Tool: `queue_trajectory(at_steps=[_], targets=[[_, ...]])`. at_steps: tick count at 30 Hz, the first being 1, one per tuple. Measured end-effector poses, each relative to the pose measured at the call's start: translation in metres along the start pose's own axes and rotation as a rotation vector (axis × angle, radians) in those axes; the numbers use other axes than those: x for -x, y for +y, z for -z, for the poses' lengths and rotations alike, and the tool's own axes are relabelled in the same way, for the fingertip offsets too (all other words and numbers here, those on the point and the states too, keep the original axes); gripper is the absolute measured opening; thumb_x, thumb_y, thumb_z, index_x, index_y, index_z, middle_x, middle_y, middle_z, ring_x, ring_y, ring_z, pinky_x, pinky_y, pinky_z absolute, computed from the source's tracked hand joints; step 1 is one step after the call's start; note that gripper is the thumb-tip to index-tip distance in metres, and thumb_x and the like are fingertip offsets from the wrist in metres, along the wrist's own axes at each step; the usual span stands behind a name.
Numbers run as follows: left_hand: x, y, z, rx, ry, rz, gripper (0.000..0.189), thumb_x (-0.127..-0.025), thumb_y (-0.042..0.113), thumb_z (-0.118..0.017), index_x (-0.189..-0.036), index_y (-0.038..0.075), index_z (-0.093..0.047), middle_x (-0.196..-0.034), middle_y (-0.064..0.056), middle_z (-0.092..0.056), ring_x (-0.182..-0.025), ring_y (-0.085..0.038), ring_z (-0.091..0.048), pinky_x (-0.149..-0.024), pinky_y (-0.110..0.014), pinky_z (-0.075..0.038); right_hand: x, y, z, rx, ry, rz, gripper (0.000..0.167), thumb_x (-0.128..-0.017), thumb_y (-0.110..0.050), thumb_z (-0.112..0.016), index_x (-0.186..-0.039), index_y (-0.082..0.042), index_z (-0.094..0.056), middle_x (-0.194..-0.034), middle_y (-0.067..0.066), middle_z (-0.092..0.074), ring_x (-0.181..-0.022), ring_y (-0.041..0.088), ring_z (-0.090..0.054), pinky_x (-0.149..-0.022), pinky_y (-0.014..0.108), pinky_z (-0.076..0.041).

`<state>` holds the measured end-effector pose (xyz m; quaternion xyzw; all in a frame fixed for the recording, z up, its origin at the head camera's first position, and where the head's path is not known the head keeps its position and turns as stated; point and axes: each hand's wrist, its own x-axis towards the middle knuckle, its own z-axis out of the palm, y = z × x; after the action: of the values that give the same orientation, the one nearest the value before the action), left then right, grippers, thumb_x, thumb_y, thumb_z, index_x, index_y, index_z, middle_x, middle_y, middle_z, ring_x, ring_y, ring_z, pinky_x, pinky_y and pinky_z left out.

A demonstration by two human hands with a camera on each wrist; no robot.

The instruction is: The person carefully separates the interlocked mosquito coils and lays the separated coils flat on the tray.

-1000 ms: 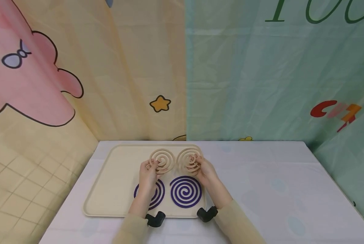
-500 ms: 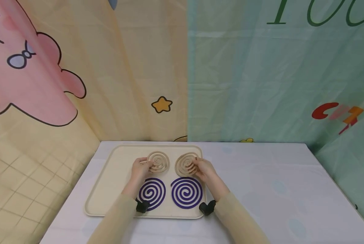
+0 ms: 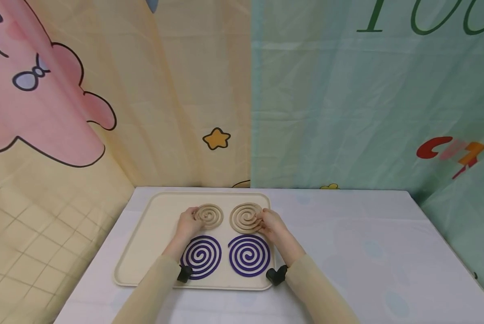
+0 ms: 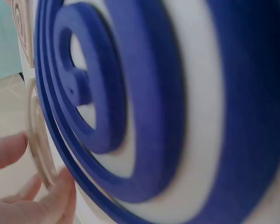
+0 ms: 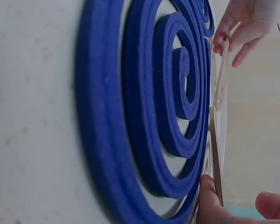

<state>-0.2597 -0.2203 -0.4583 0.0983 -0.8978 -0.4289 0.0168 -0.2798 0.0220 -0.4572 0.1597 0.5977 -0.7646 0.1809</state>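
Observation:
In the head view, my left hand (image 3: 188, 223) pinches the left edge of a beige mosquito coil (image 3: 210, 216), close over the far part of the cream tray (image 3: 152, 238). To its right, my right hand (image 3: 272, 224) holds the right edge of a second beige mosquito coil (image 3: 246, 218). Nearer the person, two purple-blue mosquito coils lie flat on the tray: a left one (image 3: 205, 234) below my left hand and a right one (image 3: 249, 255). The left wrist view shows fingers (image 4: 9, 151) around the beige coil's rim (image 4: 39, 154).
The tray lies on a white-covered table (image 3: 339, 252), its left part bare. Printed curtains (image 3: 327, 99) hang behind the table. Black wrist mounts (image 3: 276, 275) sit at both sleeves, close above the tray's front edge.
Both beige coils have come down from a raised, tilted position to lie nearly level close over the tray. The left hand has shifted left, uncovering more of the left blue coil.

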Motion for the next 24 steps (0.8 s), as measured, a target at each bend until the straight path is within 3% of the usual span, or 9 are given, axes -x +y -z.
queue_trajectory(at_steps=[3, 5, 12, 17, 21, 24], targets=[[-0.001, -0.002, -0.001, -0.106, -0.016, -0.078, 0.056, -0.075, -0.005, -0.063, -0.13, -0.014, -0.053, -0.133, -0.038, -0.051, -0.128, -0.053, -0.045, -0.111, -0.059, -0.035, 0.0, 0.0, 0.0, -0.009, 0.006, 0.011, 0.072, -0.093, 0.005, -0.042, -0.155, 0.005, -0.006, -0.157, 0.031, -0.018, -0.125, 0.031, -0.04, -0.105, 0.04, -0.04], [0.0, -0.002, -0.002, -0.16, -0.042, -0.106, 0.055, -0.075, -0.003, -0.067, -0.129, -0.012, -0.055, -0.138, -0.038, -0.046, -0.13, -0.057, -0.04, -0.112, -0.063, -0.029, 0.0, 0.0, 0.001, 0.004, 0.01, 0.024, 0.071, -0.093, 0.005, -0.042, -0.155, 0.005, -0.007, -0.157, 0.032, -0.017, -0.129, 0.033, -0.039, -0.111, 0.043, -0.039], [0.006, -0.002, -0.001, -0.27, -0.224, -0.162, 0.065, -0.077, 0.007, -0.077, -0.135, -0.008, -0.052, -0.151, -0.036, -0.03, -0.138, -0.061, -0.022, -0.114, -0.068, -0.02, 0.003, -0.002, 0.001, 0.079, -0.001, 0.072, 0.07, -0.091, 0.003, -0.043, -0.153, 0.008, -0.011, -0.159, 0.032, -0.013, -0.146, 0.04, -0.022, -0.119, 0.05, -0.026], [0.009, -0.003, 0.002, -0.333, -0.354, -0.179, 0.078, -0.081, 0.017, -0.078, -0.144, -0.009, -0.04, -0.155, -0.037, -0.018, -0.142, -0.059, -0.011, -0.114, -0.069, -0.017, 0.006, -0.005, 0.0, 0.302, 0.043, 0.182, 0.064, -0.09, 0.0, -0.046, -0.15, 0.009, -0.025, -0.158, 0.028, -0.024, -0.148, 0.041, -0.021, -0.121, 0.048, -0.022], [0.01, -0.002, 0.003, -0.36, -0.4, -0.21, 0.079, -0.082, 0.018, -0.078, -0.144, -0.01, -0.038, -0.155, -0.038, -0.014, -0.142, -0.06, -0.01, -0.113, -0.069, -0.019, 0.011, -0.005, -0.003, 0.476, 0.095, 0.241, 0.06, -0.09, -0.003, -0.048, -0.148, 0.004, -0.036, -0.153, 0.028, -0.034, -0.145, 0.042, -0.028, -0.119, 0.051, -0.028], [0.01, -0.003, 0.004, -0.373, -0.415, -0.225, 0.079, -0.083, 0.019, -0.078, -0.144, -0.01, -0.038, -0.155, -0.039, -0.013, -0.141, -0.061, -0.01, -0.112, -0.07, -0.021, 0.012, -0.003, -0.004, 0.616, 0.073, 0.289, 0.053, -0.093, -0.005, -0.05, -0.145, 0.001, -0.043, -0.15, 0.027, -0.041, -0.141, 0.044, -0.034, -0.115, 0.053, -0.032]])
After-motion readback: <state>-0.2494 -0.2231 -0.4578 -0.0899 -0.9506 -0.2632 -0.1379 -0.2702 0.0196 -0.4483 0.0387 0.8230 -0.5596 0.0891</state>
